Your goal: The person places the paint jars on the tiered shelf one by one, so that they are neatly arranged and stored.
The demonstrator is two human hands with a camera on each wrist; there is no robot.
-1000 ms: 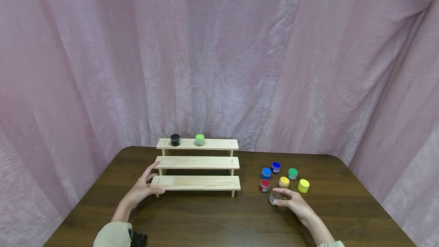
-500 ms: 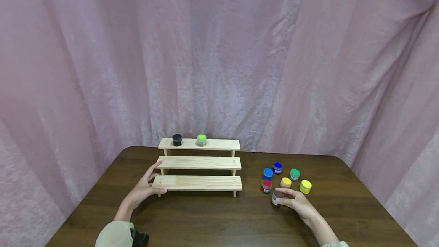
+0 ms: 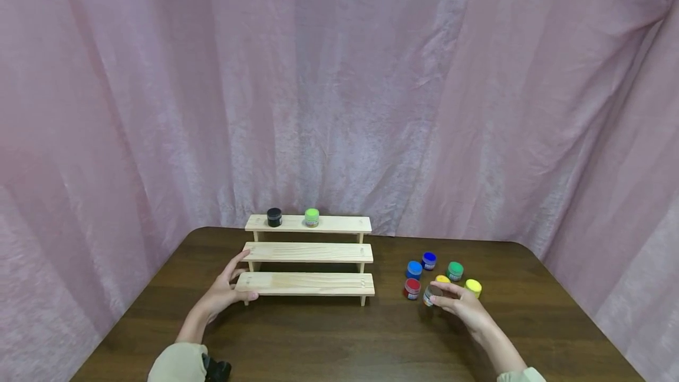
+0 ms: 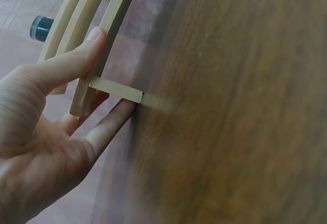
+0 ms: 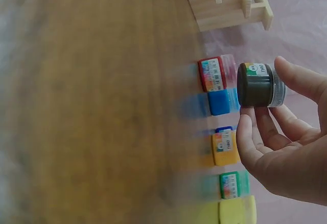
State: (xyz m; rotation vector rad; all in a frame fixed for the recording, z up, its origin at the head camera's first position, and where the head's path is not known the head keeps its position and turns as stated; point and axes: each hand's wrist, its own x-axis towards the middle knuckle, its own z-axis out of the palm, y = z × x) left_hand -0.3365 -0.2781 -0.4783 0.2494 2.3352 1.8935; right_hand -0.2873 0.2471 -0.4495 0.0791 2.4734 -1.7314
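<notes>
In the head view my right hand [image 3: 464,305] pinches a small brown paint jar [image 3: 431,296] between thumb and fingers. The right wrist view shows this jar [image 5: 255,85] held off the table, thumb on one side and fingertips on the other. On the left, my left hand [image 3: 218,295] grips the end of a three-step wooden display stand [image 3: 313,252]. Its thumb [image 4: 87,55] lies on the lowest step, while other fingers reach behind and near a leg. A black jar [image 3: 274,217] and a light green jar [image 3: 312,218] stand on the top step.
Close by the right hand are red [image 3: 412,289], blue [image 3: 414,270], dark blue [image 3: 429,261], green [image 3: 454,271], orange-yellow [image 3: 442,279] and yellow [image 3: 474,287] paint jars on the brown table [image 3: 339,341]. A pink curtain [image 3: 339,87] hangs behind.
My right hand has raised the brown jar and moved it slightly away from me, now partly covering the orange-yellow jar. The left hand keeps its place on the stand.
</notes>
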